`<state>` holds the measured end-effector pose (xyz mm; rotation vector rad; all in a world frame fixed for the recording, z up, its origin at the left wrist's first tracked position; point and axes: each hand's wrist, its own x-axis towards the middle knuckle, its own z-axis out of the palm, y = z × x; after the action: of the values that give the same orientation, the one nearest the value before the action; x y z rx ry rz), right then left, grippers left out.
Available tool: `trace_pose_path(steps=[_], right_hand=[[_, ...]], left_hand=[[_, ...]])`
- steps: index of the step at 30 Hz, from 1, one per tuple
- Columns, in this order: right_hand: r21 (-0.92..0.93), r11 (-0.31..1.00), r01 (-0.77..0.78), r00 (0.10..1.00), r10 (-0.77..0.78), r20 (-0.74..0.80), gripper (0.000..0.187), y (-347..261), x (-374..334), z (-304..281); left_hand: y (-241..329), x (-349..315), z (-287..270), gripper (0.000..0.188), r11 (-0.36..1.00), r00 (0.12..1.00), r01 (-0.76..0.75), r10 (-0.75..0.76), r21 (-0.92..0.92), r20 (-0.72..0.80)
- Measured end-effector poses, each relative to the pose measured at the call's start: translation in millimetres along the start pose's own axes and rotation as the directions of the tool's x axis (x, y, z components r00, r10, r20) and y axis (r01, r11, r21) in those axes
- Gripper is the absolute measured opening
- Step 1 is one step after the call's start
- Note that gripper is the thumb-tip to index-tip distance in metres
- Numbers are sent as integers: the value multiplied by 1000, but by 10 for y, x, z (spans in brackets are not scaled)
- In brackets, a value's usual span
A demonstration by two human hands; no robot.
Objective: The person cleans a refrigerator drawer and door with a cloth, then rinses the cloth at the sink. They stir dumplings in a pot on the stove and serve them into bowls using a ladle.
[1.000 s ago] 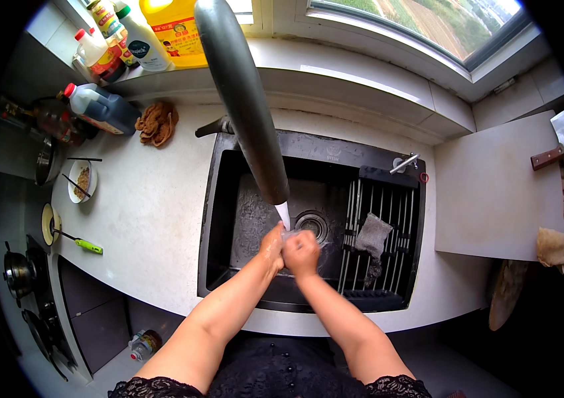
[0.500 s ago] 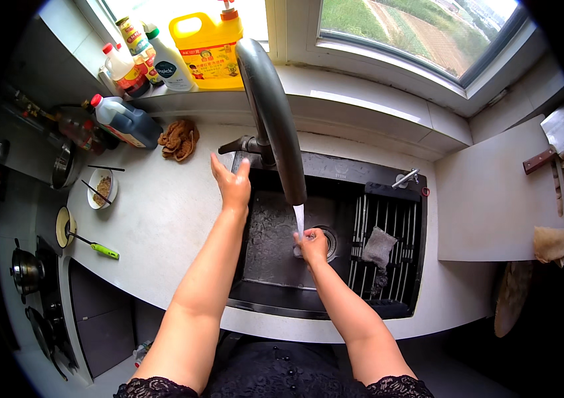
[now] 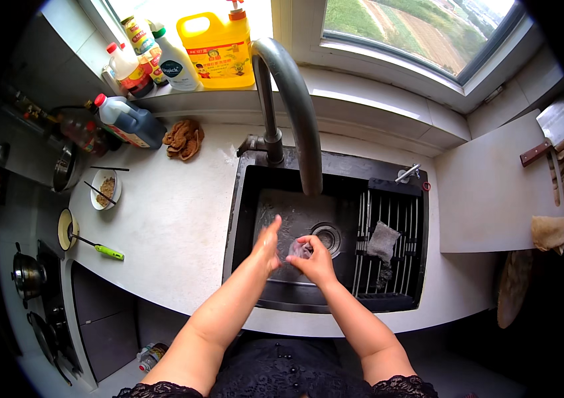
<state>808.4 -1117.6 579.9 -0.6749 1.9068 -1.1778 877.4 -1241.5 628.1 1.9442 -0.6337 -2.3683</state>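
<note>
Over the dark sink (image 3: 288, 202), my right hand (image 3: 319, 263) pinches a small, rounded, translucent thing (image 3: 300, 249) between thumb and fingers. Its exact kind does not show. My left hand (image 3: 269, 247), fingers stretched out and empty, hangs just left of it without clear contact. Both hands are above the basin, near the drain (image 3: 327, 235). The tall grey faucet (image 3: 305, 113) arches over them, and no water runs from its spout. Its lever (image 3: 249, 144) sits at the left of the base.
On a black drying rack (image 3: 398, 272) at the sink's right lies a grey scouring cloth (image 3: 383, 241). A brown rag (image 3: 183, 139), a bowl with chopsticks (image 3: 104, 189) and a green-handled utensil (image 3: 109, 252) occupy the left counter. A yellow jug (image 3: 219, 56) and several bottles line the sill.
My left hand has come from the faucet lever down to the right hand. The water stream has stopped. My right hand has shifted slightly nearer with the translucent thing.
</note>
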Motion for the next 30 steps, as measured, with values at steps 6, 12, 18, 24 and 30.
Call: trace_pose_path(steps=[6,12,18,24,30], right_hand=[[194,954,230,973,-225,-47,61,253,-48,-63],[951,119,-287,946,191,262,51,382,-46,224],[879,371,-301,954,106,282,17,383,6,197],[757,615,-220,927,-110,359,17,3,55,-16],[658,656,-370,814,-114,570,37,-100,156,-190]], left_hand=[[-679,575,-445,27,951,955,102,-11,-293,295],[-638,191,-275,35,964,935,22,74,-265,346],[-571,161,-437,86,971,778,197,-71,-135,624],[-581,268,-598,81,978,735,203,-182,44,653],[-493,143,-437,63,973,723,72,-202,218,661]])
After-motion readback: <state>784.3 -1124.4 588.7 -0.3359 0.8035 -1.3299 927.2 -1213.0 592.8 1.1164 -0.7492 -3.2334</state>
